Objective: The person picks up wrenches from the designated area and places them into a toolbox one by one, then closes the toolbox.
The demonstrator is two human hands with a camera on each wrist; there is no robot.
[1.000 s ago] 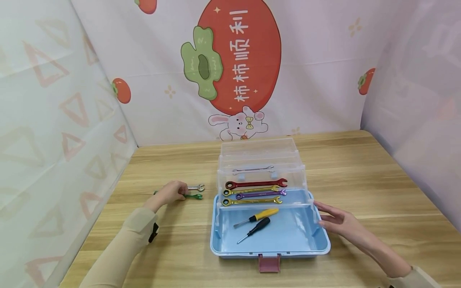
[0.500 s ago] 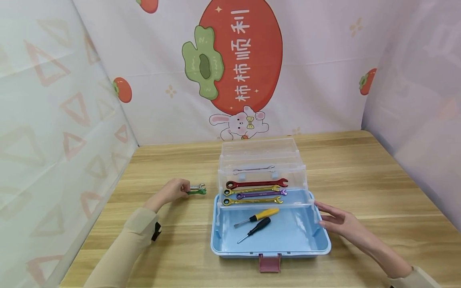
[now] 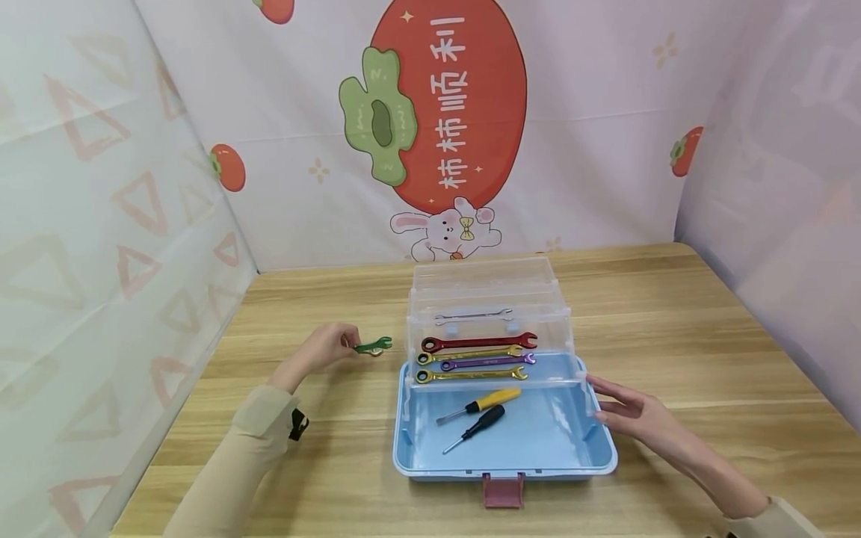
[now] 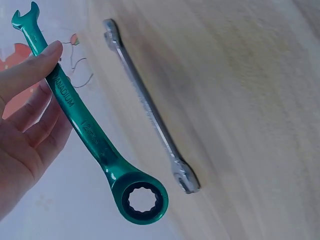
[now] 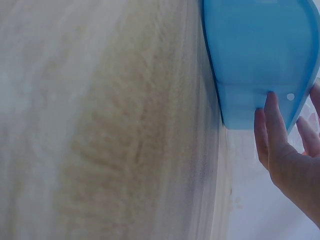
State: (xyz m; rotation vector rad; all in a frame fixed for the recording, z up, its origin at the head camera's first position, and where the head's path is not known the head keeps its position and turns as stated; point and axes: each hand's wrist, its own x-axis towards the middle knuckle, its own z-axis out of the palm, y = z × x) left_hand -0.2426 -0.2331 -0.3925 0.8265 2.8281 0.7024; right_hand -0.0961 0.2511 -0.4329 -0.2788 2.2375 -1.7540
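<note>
My left hand pinches a green combination wrench near its open end, thumb on top, with the ratchet ring hanging free in the left wrist view. A silver wrench lies on the wooden table beneath it; in the head view the hand and green wrench mostly hide it. At the right side of the blue toolbox, my right hand rests with fingers extended against the wall. The right wrist view shows those fingertips on the blue side panel.
Across the toolbox's clear folding trays lie a red wrench, a purple wrench, two yellow wrenches and a silver one. A yellow screwdriver and a black screwdriver sit in the box bottom. The pink latch hangs at the front.
My left hand has lifted the green wrench from beside the silver one and moved it slightly away from me and to the right. The right hand stays at the toolbox.
</note>
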